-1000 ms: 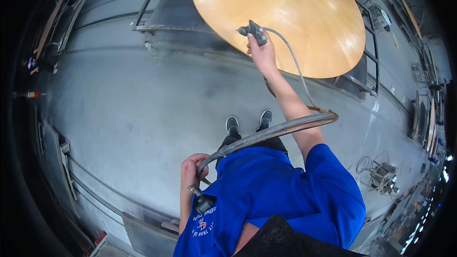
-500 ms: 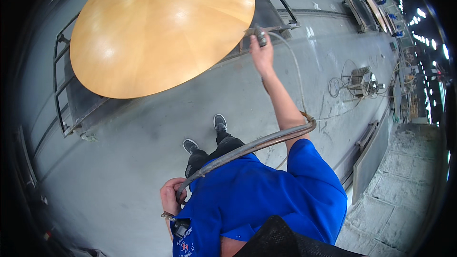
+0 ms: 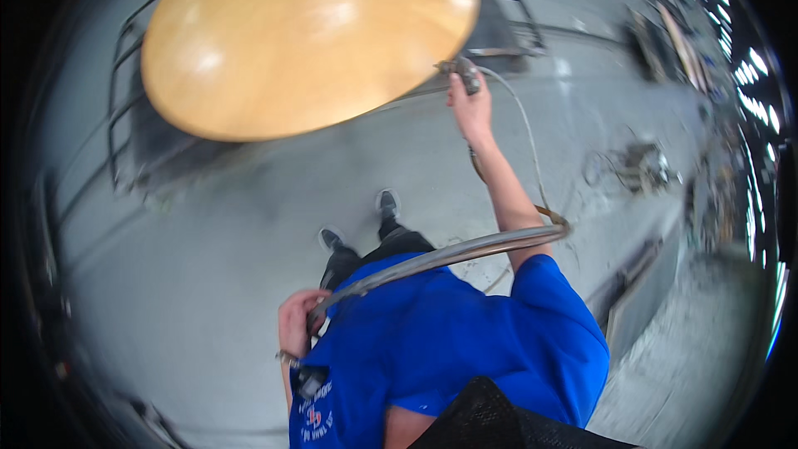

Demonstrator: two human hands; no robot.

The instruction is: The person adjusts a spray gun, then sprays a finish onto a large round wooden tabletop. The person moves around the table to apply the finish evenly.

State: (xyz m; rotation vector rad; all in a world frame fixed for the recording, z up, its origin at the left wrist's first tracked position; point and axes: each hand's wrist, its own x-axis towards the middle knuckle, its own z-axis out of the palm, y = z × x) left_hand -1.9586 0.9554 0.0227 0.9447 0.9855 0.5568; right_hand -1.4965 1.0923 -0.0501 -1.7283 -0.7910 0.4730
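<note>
My right hand [image 3: 472,115] is closed round a spray gun [image 3: 468,76], arm stretched forward. The gun's nozzle end points left, overlapping in view the near right edge of a large round wooden tabletop [image 3: 307,50] with a glossy, light-brown face. A thin pale hose [image 3: 525,120] runs from the gun down along my right forearm. Low at my left side, my left hand [image 3: 297,316] curls round a thick grey hose [image 3: 416,265], which crosses in front of my blue shirt to my right arm. The left fingertips are partly hidden.
The tabletop lies on a dark metal cart [image 3: 162,137] with tubular side frames [image 3: 116,108]. Off to the right, a machine with hoses [image 3: 648,168] stands on the grey floor. A flat panel [image 3: 640,295] leans at the lower right; other boards [image 3: 677,41] stand farther back.
The view has shifted and blurred, with the tabletop now farther up and right. My right hand and spray gun appear slightly right and lower; the gun has tilted. Both hands keep their holds.
</note>
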